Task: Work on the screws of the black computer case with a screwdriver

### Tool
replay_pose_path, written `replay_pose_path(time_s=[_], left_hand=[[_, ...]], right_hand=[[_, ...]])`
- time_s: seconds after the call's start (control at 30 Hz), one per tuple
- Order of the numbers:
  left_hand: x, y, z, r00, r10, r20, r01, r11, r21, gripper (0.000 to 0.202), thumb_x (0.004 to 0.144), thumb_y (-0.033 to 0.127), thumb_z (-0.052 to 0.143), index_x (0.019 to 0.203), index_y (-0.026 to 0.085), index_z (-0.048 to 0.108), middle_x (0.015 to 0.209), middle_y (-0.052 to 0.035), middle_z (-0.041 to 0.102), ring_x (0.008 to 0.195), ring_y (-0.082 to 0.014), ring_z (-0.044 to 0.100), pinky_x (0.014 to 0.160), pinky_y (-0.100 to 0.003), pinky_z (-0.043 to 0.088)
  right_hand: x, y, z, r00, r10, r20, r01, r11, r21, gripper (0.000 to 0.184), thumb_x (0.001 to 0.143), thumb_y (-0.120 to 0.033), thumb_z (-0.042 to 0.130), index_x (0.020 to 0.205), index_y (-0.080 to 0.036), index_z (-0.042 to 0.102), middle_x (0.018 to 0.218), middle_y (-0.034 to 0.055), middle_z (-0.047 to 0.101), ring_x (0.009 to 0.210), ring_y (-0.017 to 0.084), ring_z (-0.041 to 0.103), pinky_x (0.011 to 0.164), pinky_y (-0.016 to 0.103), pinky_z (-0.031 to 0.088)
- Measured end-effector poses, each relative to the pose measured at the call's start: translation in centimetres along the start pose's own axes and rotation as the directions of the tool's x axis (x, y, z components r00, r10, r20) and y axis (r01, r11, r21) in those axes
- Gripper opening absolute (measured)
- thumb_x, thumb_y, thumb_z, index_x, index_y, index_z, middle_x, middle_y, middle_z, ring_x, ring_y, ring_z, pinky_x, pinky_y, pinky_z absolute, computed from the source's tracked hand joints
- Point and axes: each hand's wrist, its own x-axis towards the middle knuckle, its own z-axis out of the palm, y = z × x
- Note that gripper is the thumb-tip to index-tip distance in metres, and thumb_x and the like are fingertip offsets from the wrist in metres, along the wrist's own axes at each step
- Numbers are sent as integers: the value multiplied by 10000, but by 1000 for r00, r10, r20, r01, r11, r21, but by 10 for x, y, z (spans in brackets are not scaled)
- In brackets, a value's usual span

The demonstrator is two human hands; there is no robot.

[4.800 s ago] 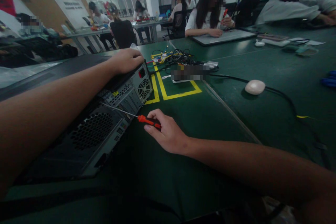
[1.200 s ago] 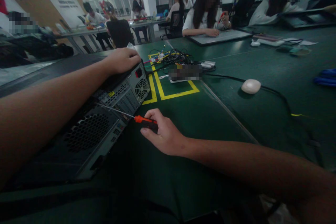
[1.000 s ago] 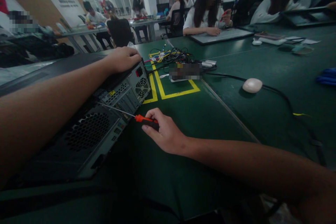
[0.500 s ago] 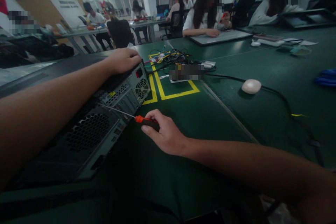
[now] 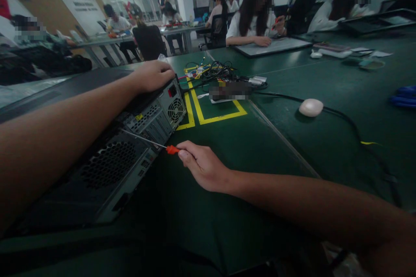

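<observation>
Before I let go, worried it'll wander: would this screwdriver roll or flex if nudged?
The screwdriver is probably stiff: its thin shaft runs straight to the computer case. Likely to roll: its handle looks round, the table flat.

- The computer case [image 5: 130, 156] has a rear panel of bare grey sheet metal, matt and punched with honeycomb holes.
- The screwdriver [image 5: 152, 143] has a thin, bright metal shaft and an orange plastic handle.
- The table mat [image 5: 227, 147] is dark green, smooth and faintly shiny.
- The yellow tape [image 5: 198, 108] looks glossy.
- The white puck [image 5: 311, 107] is smooth plastic.
</observation>
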Motion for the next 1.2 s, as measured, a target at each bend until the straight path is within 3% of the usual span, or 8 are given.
replay_pose_path(time_s=[0.1, 0.23, 0.63, 1.2], left_hand=[[1, -2, 1, 1000, -2, -7, 2, 1000, -2, 602, 983, 414, 333, 1275, 70, 732, 1314, -191, 720, 1221, -320, 657, 1057, -426, 481], [1, -3, 2, 1000, -4, -18, 4, 1000, -5, 604, 980, 425, 341, 1275, 73, 735, 1311, -195, 721, 1223, -329, 657, 1050, -435, 484], [3, -7, 5, 999, 22, -32, -23, 1000, -8, 633, 967, 440, 325, 1261, 55, 732, 1295, -215, 722, 1206, -347, 667, 1033, -453, 495], [4, -8, 5, 999, 29, -14, -29, 1000, 5, 628, 975, 424, 327, 1270, 50, 737, 1285, -203, 721, 1186, -327, 659, 1027, -436, 490]], right_hand=[[-1, -2, 0, 999, 41, -1, -41, 999, 1, 237, 1065, -409, 521, 1203, -217, 522, 783, -41, 547, 681, 160, 534, 667, 302, 384], [-1, -1, 1, 998, 53, -27, -54, 998, -30, 273, 952, -328, 669, 1125, -233, 480, 859, -33, 559, 716, 158, 542, 701, 310, 393], [0, -2, -1, 998, 61, -17, -61, 998, -10, 168, 996, -349, 613, 1060, -236, 507, 832, -39, 555, 722, 162, 536, 712, 311, 402], [0, -1, -1, 998, 55, -22, -55, 998, 6, 176, 1005, -369, 599, 1067, -230, 512, 798, -51, 531, 690, 153, 516, 697, 303, 381]])
